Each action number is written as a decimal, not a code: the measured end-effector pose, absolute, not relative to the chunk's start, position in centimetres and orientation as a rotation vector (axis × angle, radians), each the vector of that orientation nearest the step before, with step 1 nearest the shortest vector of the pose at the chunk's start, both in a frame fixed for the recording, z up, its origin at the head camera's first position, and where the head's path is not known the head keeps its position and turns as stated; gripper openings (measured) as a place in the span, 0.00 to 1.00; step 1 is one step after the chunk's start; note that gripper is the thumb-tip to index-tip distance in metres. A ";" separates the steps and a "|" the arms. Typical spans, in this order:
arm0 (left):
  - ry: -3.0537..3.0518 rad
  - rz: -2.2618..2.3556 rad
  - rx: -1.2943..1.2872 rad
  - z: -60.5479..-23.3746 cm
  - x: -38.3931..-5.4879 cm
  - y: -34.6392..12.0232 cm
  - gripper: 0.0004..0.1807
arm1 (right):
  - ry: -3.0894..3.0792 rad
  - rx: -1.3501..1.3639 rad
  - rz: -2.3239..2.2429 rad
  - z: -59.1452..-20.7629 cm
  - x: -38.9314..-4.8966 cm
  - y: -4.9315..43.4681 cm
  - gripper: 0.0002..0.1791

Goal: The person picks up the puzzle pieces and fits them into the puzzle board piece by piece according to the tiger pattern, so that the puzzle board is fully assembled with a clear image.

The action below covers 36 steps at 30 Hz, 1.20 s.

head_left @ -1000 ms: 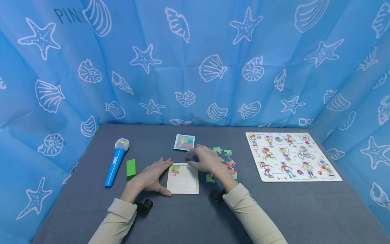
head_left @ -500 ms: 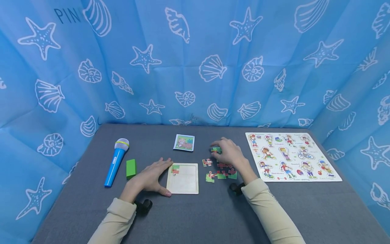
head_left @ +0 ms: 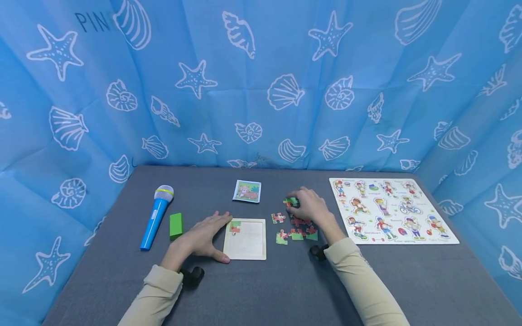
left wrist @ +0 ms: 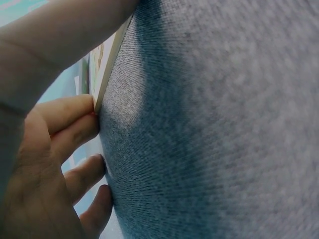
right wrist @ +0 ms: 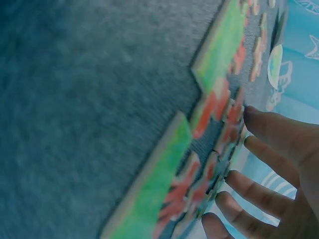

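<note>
Your left hand (head_left: 204,237) lies spread against the left edge of the tray (head_left: 248,245), a puzzle section (head_left: 235,227) inside its far-left corner. Loose pieces (head_left: 297,234) lie right of the tray; beyond them your right hand (head_left: 311,208) touches or nearly touches a green piece (head_left: 291,201), pinch unclear. Apparently you're selecting; next calls for a clean lift

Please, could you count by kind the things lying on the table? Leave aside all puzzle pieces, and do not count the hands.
Toy microphone: 1
Green block: 1
Small picture card: 1
Square puzzle tray: 1
Large picture board: 1
Total: 5
</note>
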<state>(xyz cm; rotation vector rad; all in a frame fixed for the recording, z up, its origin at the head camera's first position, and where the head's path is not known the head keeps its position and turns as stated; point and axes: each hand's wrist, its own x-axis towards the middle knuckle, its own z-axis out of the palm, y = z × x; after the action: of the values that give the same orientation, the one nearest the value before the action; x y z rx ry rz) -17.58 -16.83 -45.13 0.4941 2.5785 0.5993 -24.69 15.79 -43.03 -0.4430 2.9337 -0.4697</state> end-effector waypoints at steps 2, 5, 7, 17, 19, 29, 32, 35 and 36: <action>2.578 0.600 0.495 -45.1 -17.6 -16.8 0.63 | 2.931 -0.426 -0.454 -43.2 -24.9 15.7 0.22; 2.576 0.603 0.494 -45.1 -17.5 -16.8 0.63 | 2.934 -0.411 -0.445 -43.3 -25.1 15.5 0.21; 2.575 0.602 0.492 -45.1 -17.5 -16.8 0.63 | 2.937 -0.409 -0.444 -43.3 -25.3 15.3 0.20; 2.582 0.614 0.501 -45.1 -17.5 -16.9 0.62 | 2.942 -0.428 -0.472 -43.3 -25.5 15.0 0.16; 2.584 0.614 0.501 -45.1 -17.5 -16.9 0.62 | 2.944 -0.430 -0.479 -43.3 -25.6 15.0 0.16; 2.589 0.609 0.504 -44.9 -17.5 -16.8 0.63 | 2.932 -0.437 -0.542 -43.6 -25.6 14.8 0.19; 2.590 0.605 0.505 -45.0 -17.5 -16.8 0.63 | 2.935 -0.446 -0.563 -43.6 -25.5 14.6 0.18; 2.589 0.602 0.504 -45.1 -17.5 -16.8 0.63 | 2.948 -0.464 -0.571 -43.4 -25.3 14.3 0.16; 2.590 0.601 0.503 -45.1 -17.5 -16.9 0.63 | 2.951 -0.471 -0.577 -43.2 -25.3 14.2 0.16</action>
<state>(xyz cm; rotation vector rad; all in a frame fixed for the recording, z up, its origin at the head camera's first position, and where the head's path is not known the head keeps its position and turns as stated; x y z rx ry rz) -17.52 -16.86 -45.10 0.5029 2.5895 0.6009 -25.27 14.18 -43.25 -0.4707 2.9514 -0.5766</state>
